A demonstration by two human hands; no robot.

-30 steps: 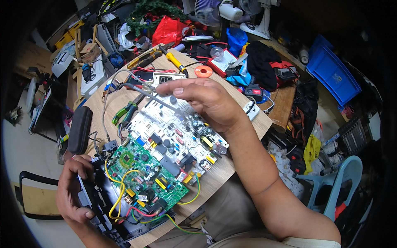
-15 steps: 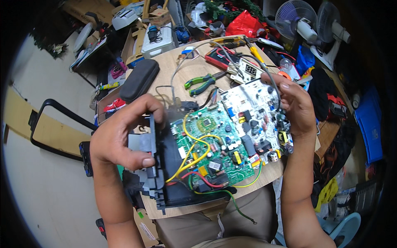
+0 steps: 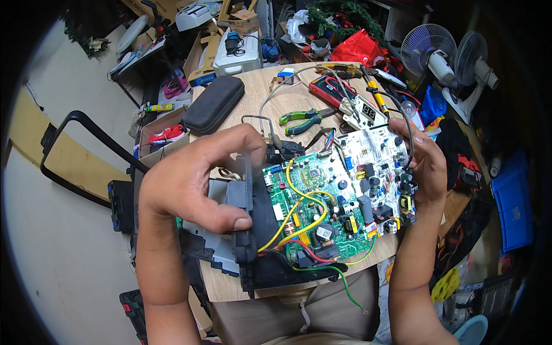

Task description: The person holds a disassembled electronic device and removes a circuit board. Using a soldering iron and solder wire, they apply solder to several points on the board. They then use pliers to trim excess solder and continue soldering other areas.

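My left hand point(image 3: 187, 181) is closed round the upright edge of a black plastic housing point(image 3: 246, 250), thumb in front and fingers behind. Inside the housing lies a green circuit board point(image 3: 273, 198) with yellow, red and green wires. A white circuit board point(image 3: 374, 150), crowded with components, overlaps the green one on its right. My right hand point(image 3: 430, 167) grips the white board's far right edge, its fingers partly behind the board. A small display module point(image 3: 363, 112) with a grey cable lies just beyond the white board.
Green-handled pliers point(image 3: 302, 122), a red multimeter point(image 3: 328, 92) and a black zip case point(image 3: 214, 104) lie on the wooden table point(image 3: 270, 86). A yellow-handled tool point(image 3: 378, 98) rests at the far right. Two fans point(image 3: 440, 63) stand beyond. A black curved frame point(image 3: 69, 121) is at left.
My left hand has tilted the black housing, so its edge stands differently toward me. The whole scene has shifted right in view. Both hands keep their grips.
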